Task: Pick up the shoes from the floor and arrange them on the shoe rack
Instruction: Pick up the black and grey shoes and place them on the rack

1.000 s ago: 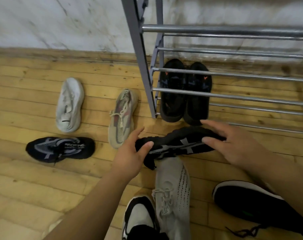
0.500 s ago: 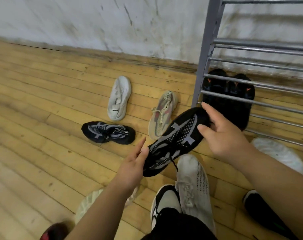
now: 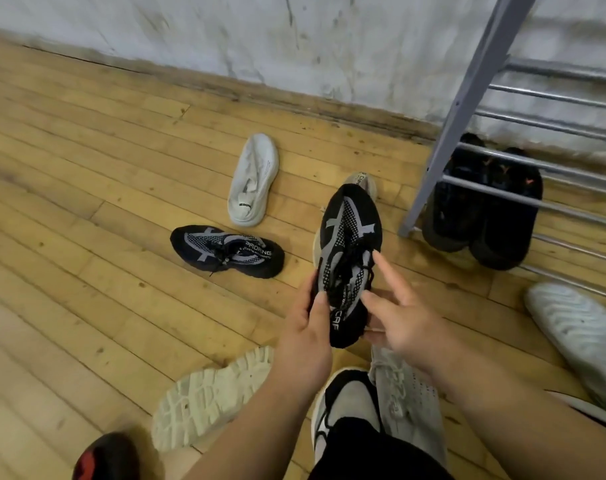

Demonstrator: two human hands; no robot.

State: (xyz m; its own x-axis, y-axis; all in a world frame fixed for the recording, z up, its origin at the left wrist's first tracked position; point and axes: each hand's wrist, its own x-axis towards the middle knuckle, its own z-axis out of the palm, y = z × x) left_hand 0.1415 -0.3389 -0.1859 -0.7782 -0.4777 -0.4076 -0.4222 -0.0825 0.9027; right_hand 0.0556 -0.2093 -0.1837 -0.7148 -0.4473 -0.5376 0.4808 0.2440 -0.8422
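Observation:
A black and grey knit sneaker (image 3: 349, 237) is held above the wooden floor, toe pointing away from me. My left hand (image 3: 306, 336) grips its heel end from the left. My right hand (image 3: 395, 317) holds the heel from the right and underneath, index finger stretched along the laces. Its matching sneaker (image 3: 227, 251) lies on the floor to the left. The grey metal shoe rack (image 3: 468, 109) stands at the right, with a black pair (image 3: 485, 206) on its lowest bars.
A white shoe (image 3: 255, 180) lies beyond the black one. A beige shoe (image 3: 364, 180) is mostly hidden behind the held sneaker. An upturned pale sole (image 3: 208, 400), a grey knit shoe (image 3: 409, 396), a white shoe (image 3: 578, 337) and my own shoe (image 3: 346, 407) crowd the near floor.
The sneaker has been lifted off the floor and turned from lying crosswise to pointing away from me. My right hand slid from its toe to its heel. The view swung left.

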